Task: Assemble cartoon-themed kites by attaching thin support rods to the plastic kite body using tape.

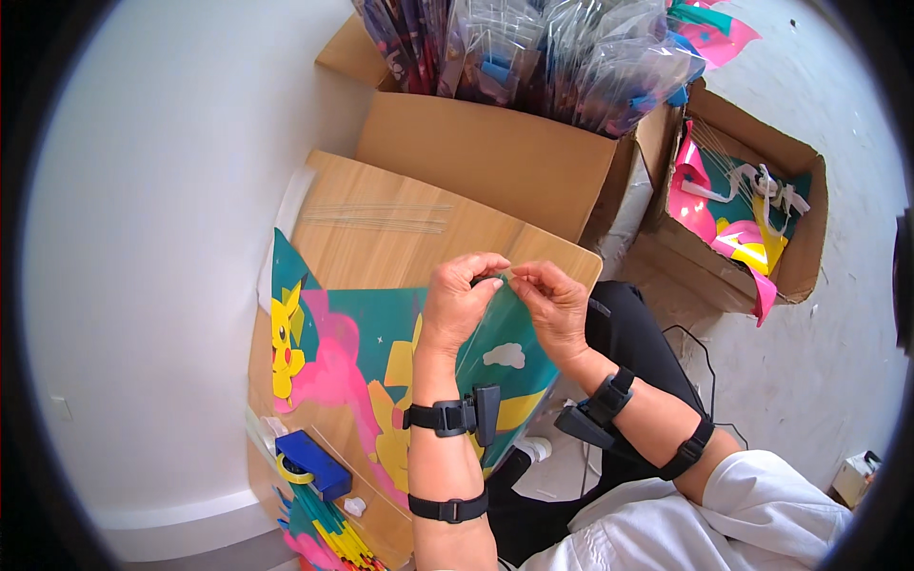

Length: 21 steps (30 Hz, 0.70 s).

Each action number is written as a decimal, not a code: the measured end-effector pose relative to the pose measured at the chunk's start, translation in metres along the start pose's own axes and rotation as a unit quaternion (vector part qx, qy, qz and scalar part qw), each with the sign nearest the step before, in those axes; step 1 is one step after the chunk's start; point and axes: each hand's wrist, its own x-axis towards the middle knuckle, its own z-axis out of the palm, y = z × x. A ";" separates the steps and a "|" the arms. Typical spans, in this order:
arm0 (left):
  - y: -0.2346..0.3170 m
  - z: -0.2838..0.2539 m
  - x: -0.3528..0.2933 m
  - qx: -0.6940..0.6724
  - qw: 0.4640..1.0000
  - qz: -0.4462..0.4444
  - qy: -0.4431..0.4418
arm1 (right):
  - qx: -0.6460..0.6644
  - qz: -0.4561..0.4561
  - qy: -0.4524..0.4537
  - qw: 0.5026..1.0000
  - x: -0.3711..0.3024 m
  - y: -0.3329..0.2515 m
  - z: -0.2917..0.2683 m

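Observation:
A printed sheet (333, 352) in teal, pink and yellow, with yellow cartoon figures on it, lies across the wooden tabletop (457, 211) and reaches toward my lap. Close together at the sheet's upper right corner, both hands are pinched. My left hand (457, 303) has thumb and forefinger pressed together. Facing it, my right hand (554, 306) pinches at the same spot. What sits between the fingertips is too small to name. Under my hands, thin clear lines run down over the teal part. Several thin, pale rods (376, 217) lie on the table beyond the sheet.
A blue tape dispenser (319, 463) and a bundle of green and yellow sticks (333, 528) lie at lower left. Behind the table, a cardboard box (486, 152) holds plastic-wrapped packs (495, 57). Another box (809, 257) at right contains colourful sheets. A white wall (162, 285) borders the left.

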 end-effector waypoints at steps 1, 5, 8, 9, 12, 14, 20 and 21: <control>-0.001 0.001 0.000 0.007 1.000 0.005 0.004 | -0.013 -0.009 -0.003 1.000 0.000 0.001 -0.001; 0.001 0.003 0.000 0.041 0.999 0.018 0.022 | -0.078 -0.067 -0.006 0.995 -0.003 -0.003 0.000; 0.008 0.003 0.000 0.045 0.999 0.008 0.020 | -0.082 -0.066 -0.012 0.994 -0.006 -0.005 0.002; 0.009 0.003 0.000 0.042 0.999 0.001 0.017 | -0.083 -0.063 -0.011 0.994 -0.006 -0.006 0.002; 0.005 0.002 -0.001 0.069 0.997 0.028 0.030 | -0.084 -0.059 -0.009 0.995 -0.006 -0.005 0.004; 0.004 0.002 -0.001 0.094 0.994 0.051 0.032 | -0.084 -0.061 -0.007 0.995 -0.005 -0.001 0.005; 0.003 -0.003 0.001 0.134 0.989 0.054 0.006 | -0.140 -0.086 -0.028 0.986 0.000 -0.009 0.005; 0.004 -0.003 0.001 0.135 0.990 0.046 0.000 | -0.141 -0.086 -0.034 0.986 0.001 -0.009 0.005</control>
